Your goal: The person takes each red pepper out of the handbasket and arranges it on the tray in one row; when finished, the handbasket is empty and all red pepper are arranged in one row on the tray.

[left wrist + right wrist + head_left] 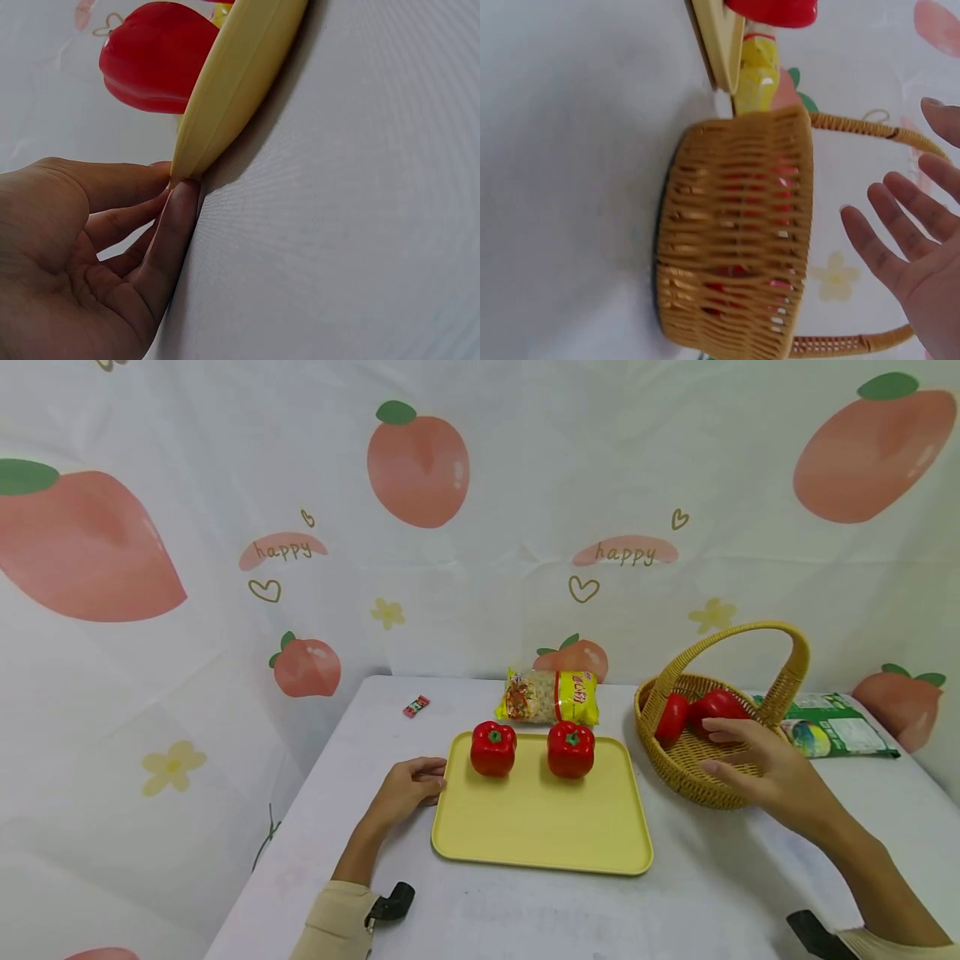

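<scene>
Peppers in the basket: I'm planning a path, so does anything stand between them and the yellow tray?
Yes: the basket wall stands between the peppers and the tray, with one handle end rising there.

Two red peppers (493, 750) stand upright near the far edge of the yellow tray (542, 827); a wicker basket (688, 781) by the table's (525, 914) far edge holds more peppers (716, 704).

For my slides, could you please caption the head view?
Left hand pinching yellow rectangular tray; right hand over round yellow wicker basket.
</scene>
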